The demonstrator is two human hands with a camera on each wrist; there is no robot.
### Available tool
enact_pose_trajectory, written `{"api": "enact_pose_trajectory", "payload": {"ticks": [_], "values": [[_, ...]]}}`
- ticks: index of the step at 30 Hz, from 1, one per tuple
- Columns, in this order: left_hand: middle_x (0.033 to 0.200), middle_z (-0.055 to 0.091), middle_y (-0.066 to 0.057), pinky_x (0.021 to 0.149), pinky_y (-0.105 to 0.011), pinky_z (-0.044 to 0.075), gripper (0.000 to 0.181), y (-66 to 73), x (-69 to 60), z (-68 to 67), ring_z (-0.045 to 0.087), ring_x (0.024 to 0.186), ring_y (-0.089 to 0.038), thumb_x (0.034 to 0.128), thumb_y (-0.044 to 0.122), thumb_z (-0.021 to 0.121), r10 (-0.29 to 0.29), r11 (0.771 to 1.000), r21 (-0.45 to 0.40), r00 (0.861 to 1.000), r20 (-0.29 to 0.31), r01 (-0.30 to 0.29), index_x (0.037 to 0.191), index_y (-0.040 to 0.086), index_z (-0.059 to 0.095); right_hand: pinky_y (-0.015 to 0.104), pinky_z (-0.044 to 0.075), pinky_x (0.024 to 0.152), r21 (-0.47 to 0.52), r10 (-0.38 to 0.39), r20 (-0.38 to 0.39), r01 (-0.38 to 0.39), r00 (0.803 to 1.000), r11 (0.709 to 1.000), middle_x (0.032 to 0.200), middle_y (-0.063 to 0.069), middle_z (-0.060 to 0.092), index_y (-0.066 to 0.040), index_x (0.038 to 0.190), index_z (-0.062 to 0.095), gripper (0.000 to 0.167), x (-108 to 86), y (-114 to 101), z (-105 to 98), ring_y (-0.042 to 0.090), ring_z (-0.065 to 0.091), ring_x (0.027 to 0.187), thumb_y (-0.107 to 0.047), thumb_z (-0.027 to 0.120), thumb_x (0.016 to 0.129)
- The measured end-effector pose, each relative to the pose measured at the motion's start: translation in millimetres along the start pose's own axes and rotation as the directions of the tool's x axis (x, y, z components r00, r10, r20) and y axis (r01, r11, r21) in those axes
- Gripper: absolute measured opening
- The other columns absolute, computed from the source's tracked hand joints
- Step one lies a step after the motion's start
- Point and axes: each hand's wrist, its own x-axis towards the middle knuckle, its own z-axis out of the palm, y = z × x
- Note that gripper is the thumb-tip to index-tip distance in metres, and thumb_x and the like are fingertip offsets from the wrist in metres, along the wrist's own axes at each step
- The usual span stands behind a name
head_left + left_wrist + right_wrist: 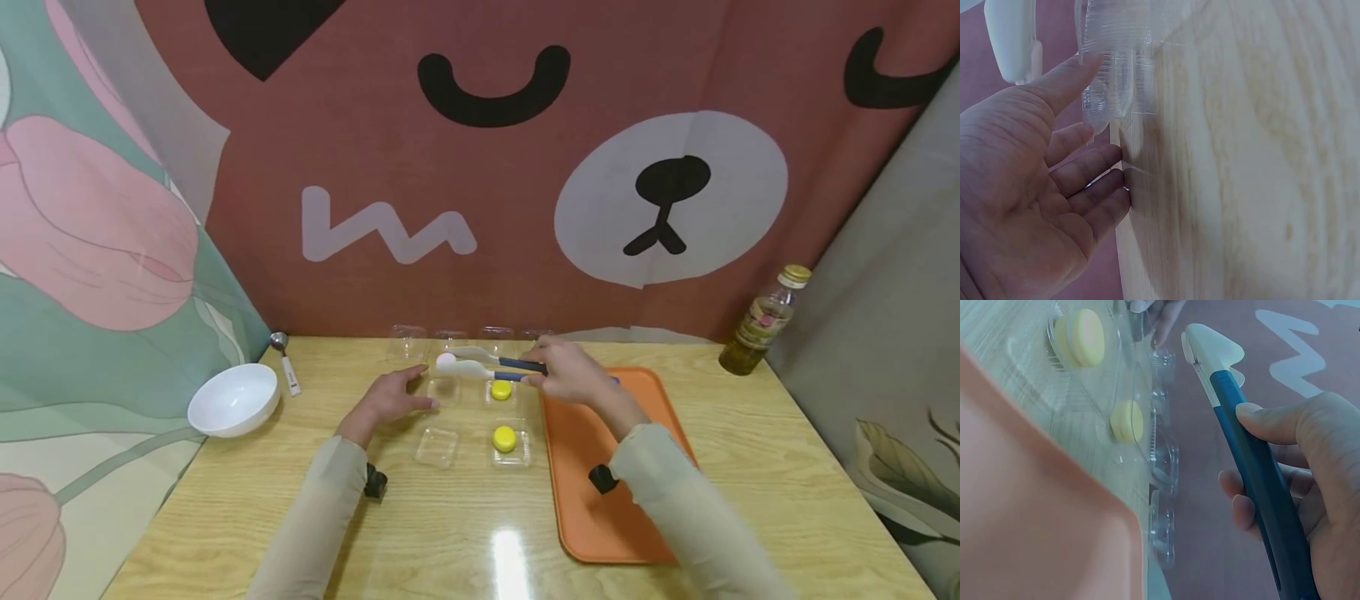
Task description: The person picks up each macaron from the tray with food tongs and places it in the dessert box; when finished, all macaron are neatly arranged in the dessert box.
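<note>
While right hand (pixel 573 372) grips tongs (pixel 1263 481), a pale disc (pixel 446 362) sits at their tips, by a clear box (pixel 443 392); left hand (pixel 388 397), fingers spread, just beside that box. Two yellow macarons (pixel 504 438) boxed further right.

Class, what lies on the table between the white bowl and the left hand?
In the head view, a white-handled spoon lies between the white bowl and the left hand, nearer the bowl.
</note>
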Motion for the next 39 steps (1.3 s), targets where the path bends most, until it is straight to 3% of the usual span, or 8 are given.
{"api": "enact_pose_trajectory", "payload": {"ticks": [13,30,39], "values": [[0.157,0.045,-0.016,0.119,-0.055,0.037,0.083,4.6,-0.5,-0.2,0.040,0.146,-0.040,0.0848,0.043,0.081,-0.019,1.000,-0.012,1.000,-0.003,0.019,0.155,0.017,0.045,0.040,0.057,0.084,-0.042,-0.022,0.065,0.024,0.998,0.999,0.115,0.007,0.069,-0.009,0.124,0.074,0.035,10.4,0.4,18.9,0.021,0.064,0.102,-0.024,0.076,0.092],[0.159,0.044,-0.014,0.119,-0.053,0.036,0.082,10.9,3.6,-1.4,0.040,0.147,-0.038,0.0849,0.042,0.081,-0.023,1.000,0.016,1.000,-0.002,0.023,0.155,0.020,0.044,0.039,0.057,0.082,-0.072,0.009,0.105,-0.002,0.994,0.997,0.113,0.006,0.067,-0.011,0.124,0.074,0.033,10.6,-1.2,21.4,0.020,0.062,0.095,-0.024,0.074,0.093],[0.159,0.042,-0.016,0.120,-0.055,0.035,0.082,12.2,1.1,-1.5,0.038,0.147,-0.040,0.0860,0.040,0.080,-0.028,1.000,0.011,1.000,0.009,0.028,0.155,0.018,0.044,0.042,0.058,0.084,-0.066,-0.020,0.101,0.027,0.995,0.997,0.115,0.009,0.068,-0.008,0.122,0.074,0.035,11.0,-0.4,22.4,0.022,0.064,0.098,-0.023,0.076,0.092]]}}
